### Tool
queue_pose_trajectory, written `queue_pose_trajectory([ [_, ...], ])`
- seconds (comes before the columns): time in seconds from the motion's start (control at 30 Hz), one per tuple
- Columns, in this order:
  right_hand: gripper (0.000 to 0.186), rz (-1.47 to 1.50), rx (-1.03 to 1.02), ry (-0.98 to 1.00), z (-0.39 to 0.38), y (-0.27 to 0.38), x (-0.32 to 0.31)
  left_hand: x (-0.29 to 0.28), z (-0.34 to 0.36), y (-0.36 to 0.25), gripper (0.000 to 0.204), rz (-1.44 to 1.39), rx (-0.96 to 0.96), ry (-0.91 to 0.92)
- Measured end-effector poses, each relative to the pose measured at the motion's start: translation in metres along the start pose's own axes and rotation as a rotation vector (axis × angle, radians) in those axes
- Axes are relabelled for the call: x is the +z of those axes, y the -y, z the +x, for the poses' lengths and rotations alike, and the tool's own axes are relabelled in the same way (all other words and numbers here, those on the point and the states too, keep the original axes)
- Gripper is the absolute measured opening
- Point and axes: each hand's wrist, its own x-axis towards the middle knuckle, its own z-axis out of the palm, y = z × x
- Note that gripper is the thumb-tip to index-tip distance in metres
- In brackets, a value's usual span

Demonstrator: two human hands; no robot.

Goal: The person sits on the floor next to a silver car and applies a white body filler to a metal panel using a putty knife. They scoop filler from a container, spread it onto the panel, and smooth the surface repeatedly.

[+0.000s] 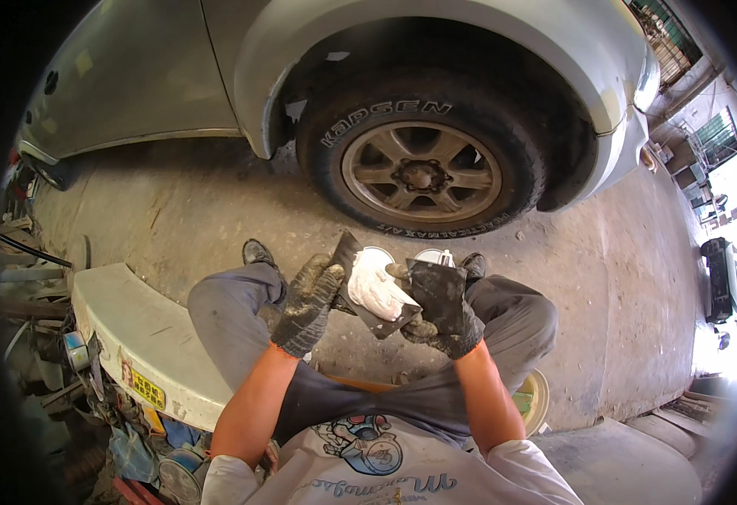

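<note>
My gloved left hand point(305, 307) grips the left side of a dark flat plate point(385, 328), which carries a thick mound of white paste point(381, 290). In my gloved right hand point(448, 328) is a dark flat square spreader point(434, 284), held up against the plate's right part. Just beyond both, on the floor between my feet, two round cans point(431, 253) show partly, mostly hidden by the plate and spreader.
A silver vehicle's wheel point(419, 177) and body point(133, 76) rise ahead. At lower left lie a loose pale bumper point(149, 332) and piled clutter. A pale bucket point(535, 404) stands by my right leg on the concrete floor point(604, 320); a dark car point(718, 278) is far right.
</note>
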Motion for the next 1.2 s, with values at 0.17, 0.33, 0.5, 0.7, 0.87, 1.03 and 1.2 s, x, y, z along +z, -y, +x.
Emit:
queue_pose_trajectory([
  [0.17,0.057,0.369,0.224,0.059,0.005,0.011,0.004,0.002,-0.001,-0.003,0.018,-0.028,0.032,0.027],
  [0.33,0.061,0.282,0.282,0.176,-0.004,0.016,0.012,0.002,0.000,-0.012,0.018,0.021,0.076,-0.004],
  [0.5,0.059,1.070,0.790,0.286,-0.019,0.015,0.019,0.001,0.000,-0.020,0.020,-0.066,0.075,-0.031],
  [0.7,0.057,0.967,1.027,0.449,-0.023,0.001,0.024,-0.002,0.003,-0.018,0.022,-0.077,0.072,-0.083],
  [0.87,0.042,1.126,1.218,0.290,-0.015,-0.013,0.022,-0.008,0.011,-0.019,0.021,-0.144,0.077,-0.182],
  [1.03,0.038,1.054,1.108,-0.208,-0.008,-0.013,0.014,-0.018,0.004,-0.015,0.021,0.104,0.029,-0.198],
  [1.2,0.041,0.810,0.993,-0.170,0.002,-0.003,-0.005,-0.015,-0.004,0.005,0.019,0.116,0.040,-0.137],
])
